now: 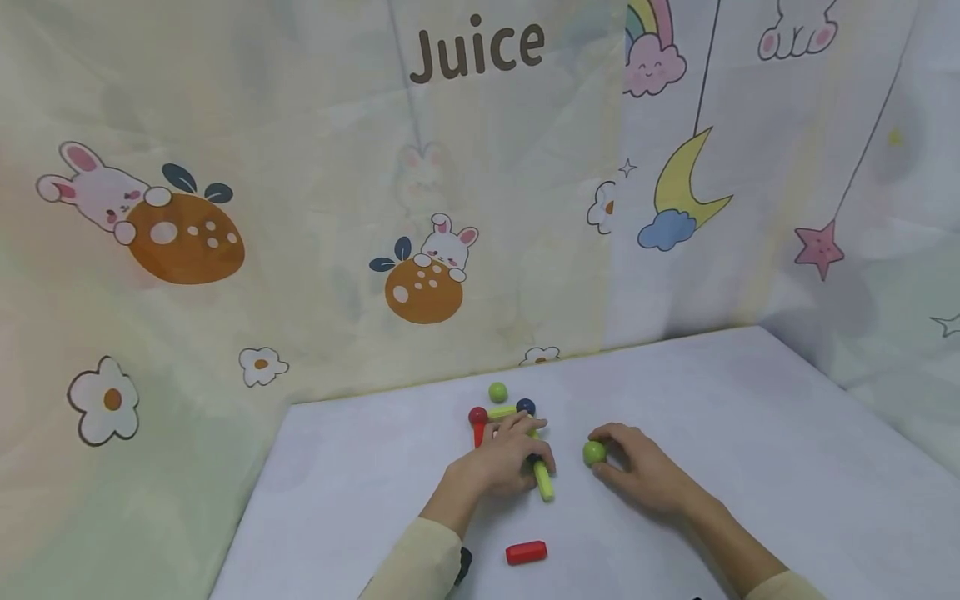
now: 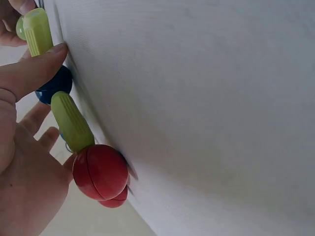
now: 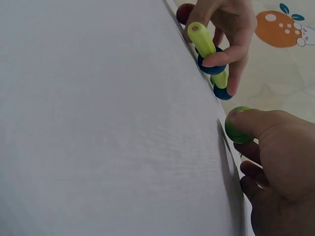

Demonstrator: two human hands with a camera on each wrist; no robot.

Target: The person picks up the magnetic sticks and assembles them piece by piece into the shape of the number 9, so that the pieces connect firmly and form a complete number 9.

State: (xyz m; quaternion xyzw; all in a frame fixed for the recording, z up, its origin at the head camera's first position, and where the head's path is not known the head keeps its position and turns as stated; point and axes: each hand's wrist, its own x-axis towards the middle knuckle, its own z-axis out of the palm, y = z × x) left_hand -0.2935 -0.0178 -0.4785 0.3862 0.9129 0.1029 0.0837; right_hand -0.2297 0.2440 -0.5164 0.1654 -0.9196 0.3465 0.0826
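Observation:
My left hand (image 1: 504,457) grips a dark blue ball (image 2: 60,83) in a joined frame of balls and rods. From that ball a yellow-green rod (image 1: 543,482) juts towards the front, its free end showing a small hole in the right wrist view. Behind the hand, another yellow-green rod (image 1: 501,412) links a red ball (image 1: 477,415) with a second dark blue ball (image 1: 526,407). A red rod (image 1: 478,435) runs forward from the red ball, partly hidden by the hand. To the right, my right hand (image 1: 648,473) pinches a green ball (image 1: 594,452) between thumb and fingers, apart from the frame.
Another green ball (image 1: 498,392) lies behind the frame. A loose red rod (image 1: 527,552) lies near the front of the white table (image 1: 750,467), and a black object (image 1: 464,565) shows partly beside the left sleeve. Printed cloth (image 1: 315,167) hangs behind the table.

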